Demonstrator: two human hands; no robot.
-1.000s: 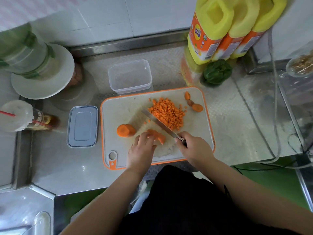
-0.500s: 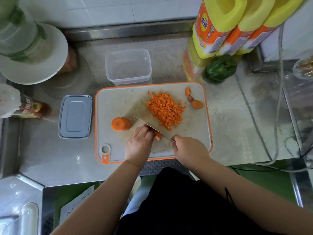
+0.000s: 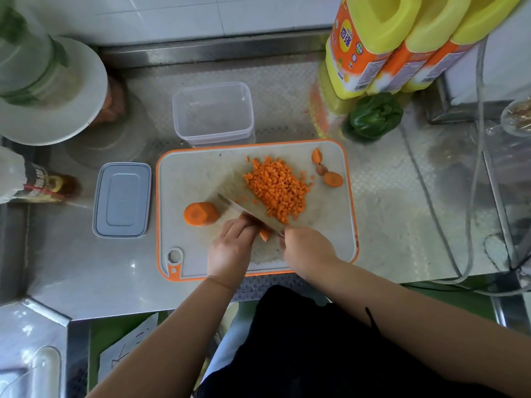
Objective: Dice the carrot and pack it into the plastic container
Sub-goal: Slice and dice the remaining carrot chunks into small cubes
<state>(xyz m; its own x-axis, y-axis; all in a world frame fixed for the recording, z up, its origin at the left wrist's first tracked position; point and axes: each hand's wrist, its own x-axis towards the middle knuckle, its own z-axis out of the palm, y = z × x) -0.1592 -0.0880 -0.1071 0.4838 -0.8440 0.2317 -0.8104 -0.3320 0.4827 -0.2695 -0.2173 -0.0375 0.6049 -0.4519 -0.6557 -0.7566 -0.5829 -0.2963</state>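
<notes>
Carrot piece (image 3: 265, 234) under cut mostly hidden beneath left hand (image 3: 230, 248); only its tip shows. Knife (image 3: 250, 215) handle fully enclosed by right hand (image 3: 309, 248). Yellow bottles (image 3: 402, 38) cut off by top edge; label print on brown bottle (image 3: 43, 185) too blurred to read.

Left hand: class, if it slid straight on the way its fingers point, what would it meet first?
Most likely the knife blade, lying just beyond the left hand fingertips over the carrot piece; depth is uncertain.

Orange carrot dice (image 3: 277, 191), orange-rimmed white cutting board (image 3: 198, 170), grey lid (image 3: 122, 200), green pepper (image 3: 375, 115)
</notes>
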